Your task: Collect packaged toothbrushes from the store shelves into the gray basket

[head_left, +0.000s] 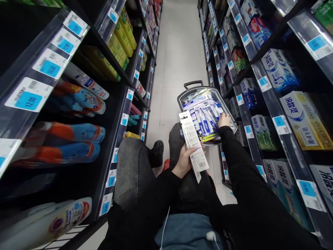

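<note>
Two overlapping packages [193, 139] partly hide the left hand [184, 161] holding them.

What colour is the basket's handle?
The handle is black, visible in the head view.

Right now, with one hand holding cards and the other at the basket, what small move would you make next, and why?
Perhaps lift one toothbrush pack with the right hand: its fingers are at the packs in the basket, so little reach is needed, while the left hand holds the white cards.
</note>
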`<state>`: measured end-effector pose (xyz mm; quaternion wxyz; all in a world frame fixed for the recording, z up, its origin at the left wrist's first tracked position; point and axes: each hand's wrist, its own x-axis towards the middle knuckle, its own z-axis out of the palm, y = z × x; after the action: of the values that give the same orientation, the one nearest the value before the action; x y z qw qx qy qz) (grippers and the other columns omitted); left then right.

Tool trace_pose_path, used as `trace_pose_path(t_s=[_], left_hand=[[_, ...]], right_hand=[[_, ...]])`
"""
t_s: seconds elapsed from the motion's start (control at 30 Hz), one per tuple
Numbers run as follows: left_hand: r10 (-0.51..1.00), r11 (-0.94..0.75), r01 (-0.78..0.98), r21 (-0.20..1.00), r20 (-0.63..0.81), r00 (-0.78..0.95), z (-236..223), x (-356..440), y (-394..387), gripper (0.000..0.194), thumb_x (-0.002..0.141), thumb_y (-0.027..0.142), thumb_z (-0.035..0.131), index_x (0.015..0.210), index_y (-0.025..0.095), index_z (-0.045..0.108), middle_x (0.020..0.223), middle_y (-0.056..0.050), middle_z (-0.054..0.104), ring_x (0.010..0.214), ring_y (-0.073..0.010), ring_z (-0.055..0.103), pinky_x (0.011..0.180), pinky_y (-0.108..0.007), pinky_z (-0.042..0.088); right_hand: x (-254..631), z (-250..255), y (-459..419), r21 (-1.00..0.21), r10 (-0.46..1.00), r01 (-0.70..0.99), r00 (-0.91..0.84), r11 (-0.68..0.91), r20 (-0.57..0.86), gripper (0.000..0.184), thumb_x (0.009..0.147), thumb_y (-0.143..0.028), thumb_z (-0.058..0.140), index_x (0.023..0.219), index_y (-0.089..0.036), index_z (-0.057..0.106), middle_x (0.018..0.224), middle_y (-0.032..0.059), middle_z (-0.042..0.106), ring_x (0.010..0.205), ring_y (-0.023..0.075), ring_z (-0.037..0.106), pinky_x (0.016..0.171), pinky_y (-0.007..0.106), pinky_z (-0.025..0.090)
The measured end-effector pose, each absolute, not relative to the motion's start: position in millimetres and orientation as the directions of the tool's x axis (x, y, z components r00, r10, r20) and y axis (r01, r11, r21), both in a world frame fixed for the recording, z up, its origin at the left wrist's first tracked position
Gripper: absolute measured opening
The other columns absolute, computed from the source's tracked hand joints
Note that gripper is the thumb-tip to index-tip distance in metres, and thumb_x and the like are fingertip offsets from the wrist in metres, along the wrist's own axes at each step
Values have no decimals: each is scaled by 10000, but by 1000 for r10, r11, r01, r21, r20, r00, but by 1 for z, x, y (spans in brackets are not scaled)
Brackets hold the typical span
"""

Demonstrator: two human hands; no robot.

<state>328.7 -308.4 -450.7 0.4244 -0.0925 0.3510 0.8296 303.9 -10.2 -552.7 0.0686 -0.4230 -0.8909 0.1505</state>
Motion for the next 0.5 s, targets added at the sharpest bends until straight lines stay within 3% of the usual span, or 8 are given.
trace_pose_path(t_s=[0.2,0.33,0.43,0.5], left_hand=[[647,-374,-789,487,-472,-598,-448,325,-308,544,647,196,737,1152,117,554,1028,-132,708,988,-328,668,856,-462,535],[651,-357,-801,481,-486,-583,-448,324,-308,564,640,223,755,1157,118,555,1037,-137,705,1001,-331,663,868,-459,527],[634,-366,-791,491,-490,-598,-449,326,-306,541,649,216,763,1146,134,564,1050,-121,704,986,-309,668,866,-439,528],[629,-377,-777,504,-476,-614,-450,327,-304,502,648,225,777,1102,127,585,1049,-123,706,981,-304,668,864,-428,527]], right_hand=[[301,-561,-10,-315,822,782,-569,538,-7,312,900,-246,397,1132,-141,578,1239,204,494,1137,337,385,922,496,293],[327,-526,-41,-471,799,674,-590,568,119,291,879,-246,409,1071,-120,588,1170,202,549,1091,305,483,950,479,335],[362,-486,-101,-656,684,441,-712,613,160,262,881,-289,429,1006,-134,600,985,133,627,920,247,580,875,410,432],[388,-462,-148,-767,561,292,-821,571,105,276,899,-341,452,1056,-160,589,889,74,643,813,212,605,788,366,479]])
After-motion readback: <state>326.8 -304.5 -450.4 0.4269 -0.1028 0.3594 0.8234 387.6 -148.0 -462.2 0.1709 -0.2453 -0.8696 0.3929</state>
